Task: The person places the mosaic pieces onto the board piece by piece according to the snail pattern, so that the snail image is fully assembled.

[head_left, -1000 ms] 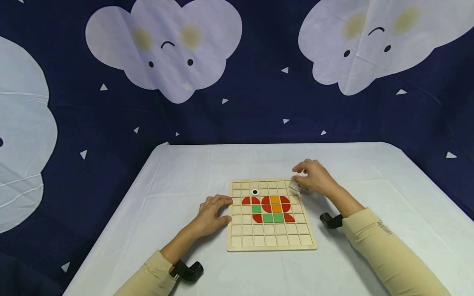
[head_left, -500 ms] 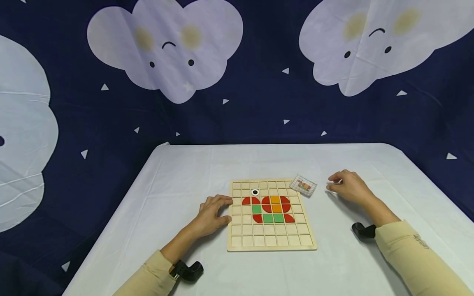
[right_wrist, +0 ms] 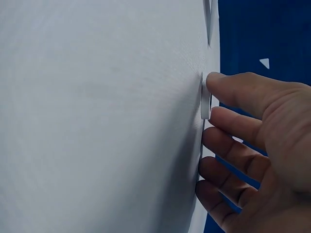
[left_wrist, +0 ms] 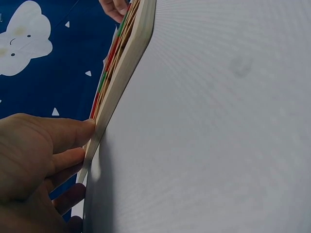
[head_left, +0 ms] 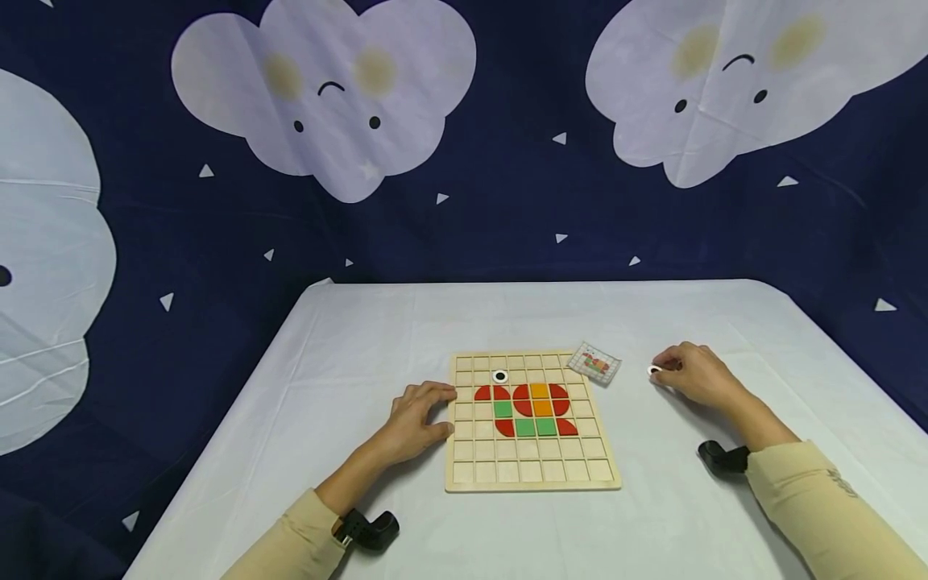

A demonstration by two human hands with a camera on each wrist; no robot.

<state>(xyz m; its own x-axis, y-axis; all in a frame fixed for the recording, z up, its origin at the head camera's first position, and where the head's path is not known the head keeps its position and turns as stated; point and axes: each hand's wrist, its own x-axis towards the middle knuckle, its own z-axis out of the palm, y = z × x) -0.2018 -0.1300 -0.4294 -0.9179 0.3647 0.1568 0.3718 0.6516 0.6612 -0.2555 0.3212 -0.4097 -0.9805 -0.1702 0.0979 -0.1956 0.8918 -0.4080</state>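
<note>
A square wooden grid board [head_left: 532,471] lies on the table with red, green and orange tiles [head_left: 536,409] set in several of its squares. Near its top edge sits a white disc [head_left: 499,376] with a black dot. My left hand [head_left: 415,423] rests at the board's left edge, thumb and fingertips touching it; the left wrist view shows this contact on the rim [left_wrist: 124,73]. Right of the board, my right hand [head_left: 696,373] pinches a second such disc [head_left: 654,370] between thumb and index finger. In the right wrist view this disc [right_wrist: 205,99] stays at the tabletop.
A small picture card [head_left: 594,363] with a printed pattern overlaps the board's upper right corner. The white-covered table [head_left: 391,330] extends around the board. Behind it hangs a dark blue cloth [head_left: 507,234] with clouds and triangles.
My right hand has left the card's side and moved right, where the second disc now shows at its fingertips. The card has come into full view. My left hand has stayed put.
</note>
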